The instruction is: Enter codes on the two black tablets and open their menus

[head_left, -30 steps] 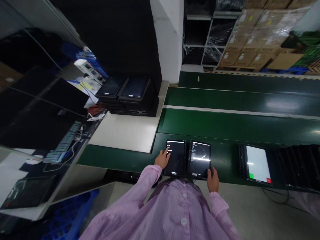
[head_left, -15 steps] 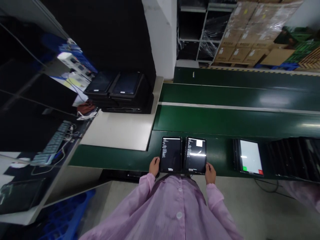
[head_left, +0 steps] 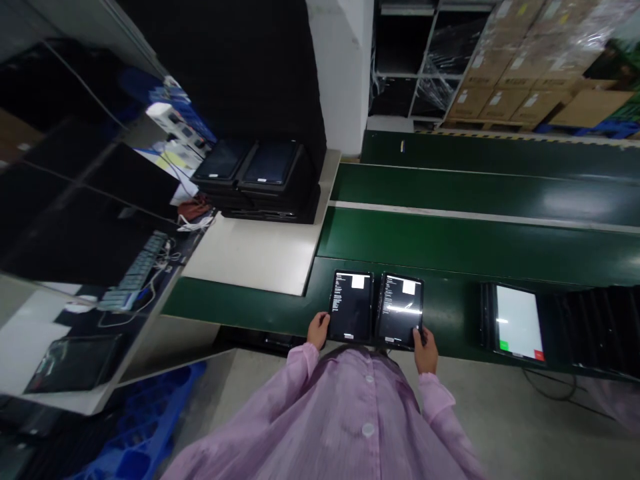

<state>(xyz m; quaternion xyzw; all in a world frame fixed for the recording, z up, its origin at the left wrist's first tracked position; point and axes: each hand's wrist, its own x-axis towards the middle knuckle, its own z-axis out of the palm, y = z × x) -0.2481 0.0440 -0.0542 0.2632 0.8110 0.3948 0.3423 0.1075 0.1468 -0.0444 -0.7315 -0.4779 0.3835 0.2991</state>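
Observation:
Two tablets lie side by side at the front edge of the green bench, both with dark screens, lines of small white text and a white square at upper right. My left hand (head_left: 319, 329) grips the lower left edge of the left tablet (head_left: 351, 307), fingers closed on it. At the lower right corner of the right tablet (head_left: 399, 300), my right hand (head_left: 425, 350) is closed, its thumb over the screen's edge. A narrow gap separates the two tablets.
To the right, a tablet with a white screen (head_left: 519, 319) stands beside a row of dark tablets (head_left: 603, 327). Stacked tablets (head_left: 270, 163) sit on a white board (head_left: 255, 257) at left. A keyboard (head_left: 135, 273) and cables occupy the side desk. Cartons (head_left: 510, 93) stand behind.
A white square has appeared on the left tablet's screen. My right thumb has moved from the right tablet's side onto its lower corner. The whole view has shifted slightly.

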